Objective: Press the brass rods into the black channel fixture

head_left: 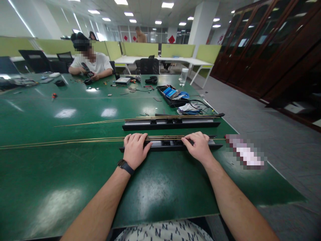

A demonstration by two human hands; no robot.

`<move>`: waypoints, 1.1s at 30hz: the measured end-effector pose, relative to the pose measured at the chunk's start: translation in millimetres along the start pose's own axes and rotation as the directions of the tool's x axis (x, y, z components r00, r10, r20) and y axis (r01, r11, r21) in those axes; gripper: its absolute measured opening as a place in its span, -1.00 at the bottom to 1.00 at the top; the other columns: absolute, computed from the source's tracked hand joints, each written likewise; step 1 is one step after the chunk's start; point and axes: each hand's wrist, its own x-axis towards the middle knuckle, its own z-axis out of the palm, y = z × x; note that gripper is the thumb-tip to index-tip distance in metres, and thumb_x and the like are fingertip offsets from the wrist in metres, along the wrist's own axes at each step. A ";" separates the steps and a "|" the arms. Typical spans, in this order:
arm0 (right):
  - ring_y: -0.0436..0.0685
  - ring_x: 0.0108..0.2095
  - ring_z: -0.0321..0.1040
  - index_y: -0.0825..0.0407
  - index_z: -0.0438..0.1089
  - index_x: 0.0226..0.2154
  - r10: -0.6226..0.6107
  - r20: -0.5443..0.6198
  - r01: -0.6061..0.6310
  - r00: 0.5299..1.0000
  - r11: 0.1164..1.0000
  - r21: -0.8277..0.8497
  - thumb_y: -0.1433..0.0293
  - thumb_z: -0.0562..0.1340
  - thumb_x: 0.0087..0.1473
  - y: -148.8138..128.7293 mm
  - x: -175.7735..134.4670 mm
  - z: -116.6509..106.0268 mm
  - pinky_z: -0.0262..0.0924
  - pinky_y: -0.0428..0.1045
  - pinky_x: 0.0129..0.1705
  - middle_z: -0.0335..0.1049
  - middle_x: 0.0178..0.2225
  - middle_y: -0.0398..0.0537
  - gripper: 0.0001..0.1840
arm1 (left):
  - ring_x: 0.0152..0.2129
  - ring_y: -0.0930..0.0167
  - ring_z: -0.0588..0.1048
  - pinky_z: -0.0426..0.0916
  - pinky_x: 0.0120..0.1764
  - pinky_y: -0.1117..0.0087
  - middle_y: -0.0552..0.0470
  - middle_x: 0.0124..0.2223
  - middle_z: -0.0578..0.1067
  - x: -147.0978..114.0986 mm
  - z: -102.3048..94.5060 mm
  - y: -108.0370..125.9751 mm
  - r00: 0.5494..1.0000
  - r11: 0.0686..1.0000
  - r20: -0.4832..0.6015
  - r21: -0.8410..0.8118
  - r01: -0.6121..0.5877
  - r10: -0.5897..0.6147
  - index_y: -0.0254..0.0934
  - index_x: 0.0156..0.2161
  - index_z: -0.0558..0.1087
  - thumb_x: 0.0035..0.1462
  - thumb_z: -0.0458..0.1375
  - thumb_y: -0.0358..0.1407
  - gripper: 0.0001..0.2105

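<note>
A long black rail [165, 148] with a silvery inner face lies across the table before me. Thin brass-coloured rods [100, 139] run along its far side and reach well out to the left. My left hand [135, 149], with a dark watch on the wrist, is closed over the rail's left part, fingers across the rods and thumb on the near side. Toward the right end, my right hand [198, 144] has thumb and forefinger pinched at the rods, its other fingers curled over the rail. The parts under both palms are hidden.
Behind lies a second black rail [173, 125] with similar rods. A black tray [173, 100] holds blue items, with gloves [189, 108] beside it. A glass jar [184, 77] stands farther back. Across the green table [75, 174], a person [92, 63] handles a dark device.
</note>
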 end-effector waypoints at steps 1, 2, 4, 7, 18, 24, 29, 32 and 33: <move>0.22 -0.13 0.30 -0.07 0.51 -0.41 -0.001 0.001 0.001 1.000 1.000 0.001 0.10 0.18 0.24 -0.2 0.1 0.2 -0.12 0.18 -0.01 0.58 -0.32 -0.06 -0.66 | 0.01 0.15 0.45 0.13 0.16 0.01 -0.16 0.00 0.57 0.0 0.1 0.1 1.000 1.000 0.001 0.002 0.000 0.000 -0.20 0.10 0.45 0.33 0.10 -0.07 -0.64; 0.22 -0.13 0.30 -0.07 0.51 -0.42 -0.001 0.001 0.001 1.000 1.000 0.001 0.10 0.18 0.24 -0.2 0.3 0.3 -0.12 0.18 -0.01 0.58 -0.32 -0.06 -0.65 | 0.02 0.15 0.45 0.13 0.16 0.01 -0.15 0.00 0.57 0.0 0.1 0.2 1.000 1.000 0.002 0.005 0.000 0.000 -0.20 0.10 0.45 0.33 0.10 -0.07 -0.64; 0.21 -0.14 0.31 -0.07 0.51 -0.43 0.004 -0.001 -0.004 1.000 1.000 -0.005 0.11 0.19 0.24 0.3 0.7 0.0 -0.12 0.18 -0.02 0.58 -0.33 -0.07 -0.66 | 0.02 0.15 0.45 0.13 0.17 0.02 -0.15 0.00 0.57 0.1 -0.1 0.5 1.000 1.000 0.004 0.007 0.001 -0.001 -0.20 0.10 0.45 0.33 0.10 -0.07 -0.64; 0.20 -0.14 0.31 -0.08 0.50 -0.44 0.008 -0.002 -0.008 1.000 1.000 -0.022 0.13 0.20 0.22 1.2 0.9 -1.1 -0.12 0.17 -0.02 0.57 -0.33 -0.08 -0.68 | 0.02 0.16 0.45 0.13 0.16 0.02 -0.14 0.00 0.57 0.4 -0.3 1.0 1.000 1.000 0.006 0.008 0.006 -0.006 -0.20 0.10 0.45 0.32 0.12 -0.07 -0.65; 0.21 -0.14 0.31 -0.08 0.52 -0.41 0.000 0.008 0.000 1.000 1.000 0.003 0.13 0.19 0.23 0.3 0.2 1.0 -0.11 0.18 -0.01 0.57 -0.33 -0.08 -0.69 | 0.02 0.15 0.45 0.13 0.17 0.02 -0.15 0.00 0.57 0.2 0.8 -0.1 1.000 1.000 -0.002 0.005 0.004 -0.004 -0.18 0.10 0.45 0.32 0.11 -0.07 -0.65; 0.21 -0.14 0.30 -0.09 0.51 -0.42 0.000 0.000 0.000 1.000 1.000 -0.013 0.14 0.18 0.23 2.5 1.0 -1.4 -0.11 0.18 -0.02 0.57 -0.33 -0.08 -0.69 | 0.02 0.15 0.45 0.13 0.17 0.00 -0.15 0.00 0.57 0.4 -0.5 0.8 1.000 1.000 0.001 0.002 0.002 -0.002 -0.20 0.10 0.45 0.32 0.11 -0.08 -0.65; 0.21 -0.14 0.32 -0.07 0.51 -0.40 0.000 -0.006 0.000 1.000 1.000 -0.018 0.10 0.20 0.23 -0.6 -0.1 -0.9 -0.10 0.18 -0.01 0.57 -0.31 -0.07 -0.67 | 0.02 0.15 0.45 0.13 0.17 0.01 -0.15 0.00 0.57 0.0 -0.6 1.3 1.000 1.000 -0.002 -0.001 0.005 -0.005 -0.20 0.10 0.45 0.33 0.10 -0.08 -0.65; 0.21 -0.14 0.32 -0.07 0.51 -0.41 -0.005 -0.005 0.005 1.000 1.000 -0.024 0.09 0.18 0.25 -1.7 -0.4 0.2 -0.10 0.18 0.00 0.57 -0.32 -0.07 -0.64 | 0.02 0.15 0.45 0.13 0.17 0.02 -0.15 0.00 0.56 -0.1 -0.9 1.4 1.000 1.000 0.001 0.000 0.002 -0.002 -0.20 0.10 0.45 0.33 0.09 -0.08 -0.64; 0.21 -0.14 0.32 -0.07 0.51 -0.42 -0.005 -0.006 0.005 1.000 1.000 -0.028 0.09 0.17 0.25 -1.5 -0.3 0.5 -0.10 0.18 0.00 0.57 -0.32 -0.07 -0.64 | 0.02 0.15 0.45 0.13 0.18 0.01 -0.15 0.00 0.56 -0.1 -0.9 1.4 1.000 1.000 0.001 0.000 0.002 -0.002 -0.20 0.10 0.45 0.33 0.09 -0.08 -0.64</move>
